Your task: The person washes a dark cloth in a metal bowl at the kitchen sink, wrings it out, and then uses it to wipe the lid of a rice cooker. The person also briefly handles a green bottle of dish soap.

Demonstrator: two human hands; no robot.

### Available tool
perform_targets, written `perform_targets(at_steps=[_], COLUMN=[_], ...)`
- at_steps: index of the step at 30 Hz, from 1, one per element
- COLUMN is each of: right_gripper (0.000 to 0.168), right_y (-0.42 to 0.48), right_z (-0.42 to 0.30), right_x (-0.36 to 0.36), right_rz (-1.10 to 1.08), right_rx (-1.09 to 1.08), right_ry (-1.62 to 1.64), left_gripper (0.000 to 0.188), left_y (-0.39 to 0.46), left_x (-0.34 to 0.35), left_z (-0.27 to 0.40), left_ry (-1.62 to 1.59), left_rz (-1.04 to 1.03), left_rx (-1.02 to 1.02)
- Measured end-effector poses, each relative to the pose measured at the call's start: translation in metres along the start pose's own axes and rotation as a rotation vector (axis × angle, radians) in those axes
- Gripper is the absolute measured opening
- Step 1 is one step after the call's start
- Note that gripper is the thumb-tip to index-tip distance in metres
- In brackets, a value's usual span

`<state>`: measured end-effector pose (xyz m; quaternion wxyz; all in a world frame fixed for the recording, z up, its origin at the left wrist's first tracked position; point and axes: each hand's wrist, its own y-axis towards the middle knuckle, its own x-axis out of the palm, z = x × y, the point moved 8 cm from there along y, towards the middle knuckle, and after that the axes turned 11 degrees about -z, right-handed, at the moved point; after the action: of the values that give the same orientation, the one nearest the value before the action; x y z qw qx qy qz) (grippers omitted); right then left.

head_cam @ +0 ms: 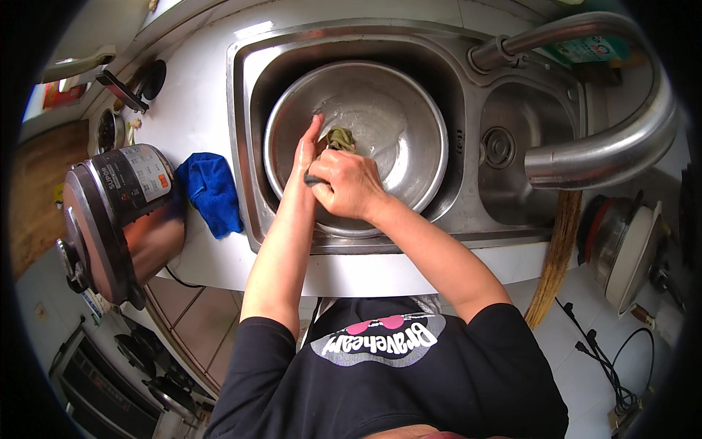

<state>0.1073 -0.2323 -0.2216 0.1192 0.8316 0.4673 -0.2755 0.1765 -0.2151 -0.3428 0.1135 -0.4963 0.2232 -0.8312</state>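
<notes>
Above a wet stainless steel bowl in the large sink basin, my right hand is closed round a bunched olive-green wad. Whether the wad is cloth or leafy greens, I cannot tell. A dark bit sticks out at the thumb side of this fist. My left hand is held edge-on just left of the wad, its fingers straight and pointing away from me. Part of its palm is hidden behind the right fist. A little clear water lies in the bowl.
The double-basin steel sink has a small right basin under a thick curved faucet. On the left counter lie a blue cloth and a Supor electric cooker. Stacked pans stand at the right.
</notes>
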Motion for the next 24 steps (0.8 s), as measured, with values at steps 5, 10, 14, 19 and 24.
perform_targets(at_steps=[5,10,14,19,24], right_gripper=[0.011,0.020,0.027,0.035,0.036], right_y=[-0.005,0.004,0.035,0.014,-0.003], right_z=[-0.001,0.027,0.109,0.193,0.196], right_x=[-0.005,-0.008,-0.007,-0.025,-0.014], right_rz=[0.175,0.264,0.000,0.037,-0.071], right_rx=[-0.182,-0.257,0.389,0.868,1.011], right_ry=[-0.066,-0.224,-0.154,-0.024,0.372], left_gripper=[0.041,0.044,0.048,0.068,0.064], left_y=[0.004,0.000,-0.024,-0.044,-0.040], left_x=[-0.039,-0.036,-0.011,-0.034,-0.045], left_z=[-0.019,-0.032,-0.023,0.000,-0.008], left_ry=[-0.012,-0.285,-0.162,-0.446,-0.015], left_rz=[0.277,0.205,0.493,0.676,0.597], left_rx=[0.002,-0.077,0.042,0.123,-0.051])
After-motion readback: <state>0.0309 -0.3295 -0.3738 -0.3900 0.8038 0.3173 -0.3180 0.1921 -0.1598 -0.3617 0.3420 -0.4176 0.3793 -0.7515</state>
